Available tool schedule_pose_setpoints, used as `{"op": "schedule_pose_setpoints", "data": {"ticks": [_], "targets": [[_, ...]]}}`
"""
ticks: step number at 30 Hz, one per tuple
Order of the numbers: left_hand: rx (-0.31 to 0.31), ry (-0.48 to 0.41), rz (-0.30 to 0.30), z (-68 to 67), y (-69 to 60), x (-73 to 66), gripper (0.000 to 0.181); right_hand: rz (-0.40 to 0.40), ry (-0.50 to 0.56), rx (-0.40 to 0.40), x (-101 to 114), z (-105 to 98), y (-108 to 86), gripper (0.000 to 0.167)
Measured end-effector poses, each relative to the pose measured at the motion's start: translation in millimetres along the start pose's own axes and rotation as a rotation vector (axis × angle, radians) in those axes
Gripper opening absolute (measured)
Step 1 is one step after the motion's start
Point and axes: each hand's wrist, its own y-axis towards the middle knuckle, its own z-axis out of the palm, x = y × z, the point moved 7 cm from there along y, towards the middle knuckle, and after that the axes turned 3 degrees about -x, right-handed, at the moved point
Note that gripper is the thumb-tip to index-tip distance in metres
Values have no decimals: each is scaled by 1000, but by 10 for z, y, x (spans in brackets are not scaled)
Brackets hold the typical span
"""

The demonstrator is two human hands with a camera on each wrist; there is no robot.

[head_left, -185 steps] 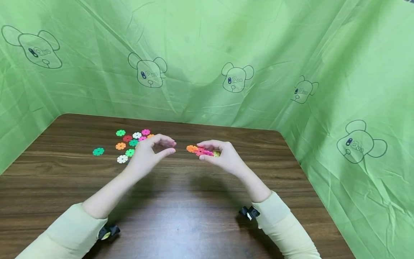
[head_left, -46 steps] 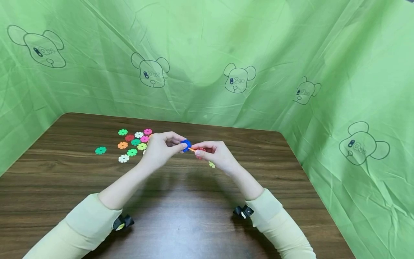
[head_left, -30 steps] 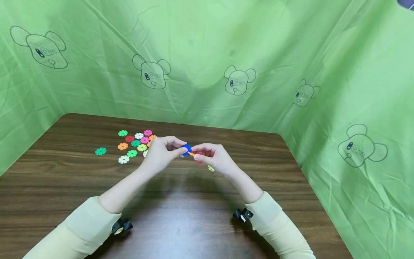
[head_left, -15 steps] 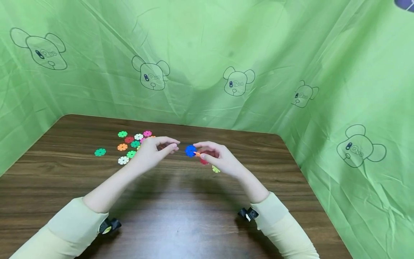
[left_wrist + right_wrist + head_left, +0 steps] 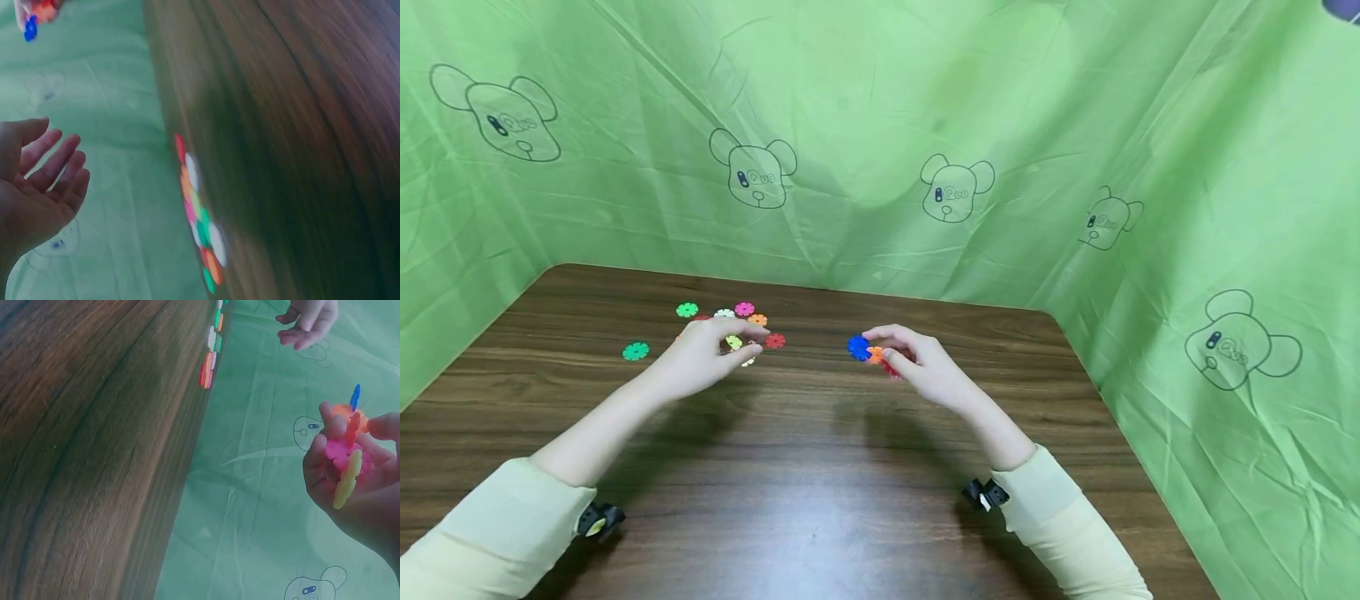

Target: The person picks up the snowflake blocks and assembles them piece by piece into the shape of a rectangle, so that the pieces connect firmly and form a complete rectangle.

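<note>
My right hand pinches a joined chain of notched discs above the table. The chain's blue disc is at its left end, beside an orange one. The right wrist view shows the red, pink and yellow discs of that chain by the palm. My left hand, empty, hovers over the loose discs with fingers apart; the left wrist view shows this hand well clear of them. A loose red disc lies just right of its fingertips. The hand hides part of the pile.
Loose discs lie at the table's back left, among them a green one, a pink one and a teal one. A green cloth with bear outlines hangs behind and beside the brown wooden table.
The left hand has let go of the blue disc and moved left over the loose discs. The blue disc stays on the chain in my right hand, which has shifted slightly right.
</note>
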Motion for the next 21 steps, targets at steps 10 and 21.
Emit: {"op": "schedule_pose_setpoints", "data": {"ticks": [10, 21], "targets": [[35, 95, 66, -127, -114, 583, 40, 33, -63, 2, -87, -20, -4, 28], [187, 168, -40, -165, -248, 1176, 36, 28, -56, -20, -37, -37, -6, 31]]}}
